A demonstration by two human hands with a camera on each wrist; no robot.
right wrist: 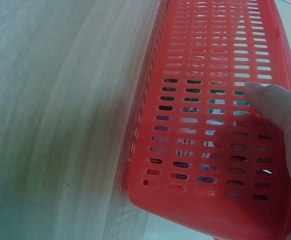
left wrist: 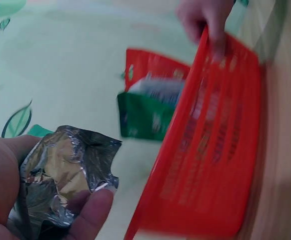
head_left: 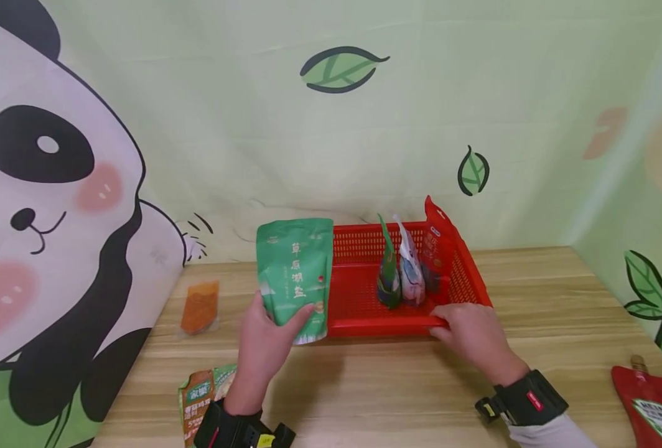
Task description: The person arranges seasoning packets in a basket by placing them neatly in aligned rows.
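My left hand holds a green pouch of salt upright, thumb across its printed front, at the left end of a red plastic basket. In the left wrist view the silvery back of the salt pouch shows. My right hand grips the basket's front rim near its right corner; in the right wrist view the thumb lies against the slotted wall. Standing inside the basket on the right are a green packet, a white and purple packet and a red packet.
On the wooden table, an orange packet lies left of the basket. Partly behind my left wrist is a brown and green packet. A red ketchup pouch lies at the right edge. A printed cloth hangs behind.
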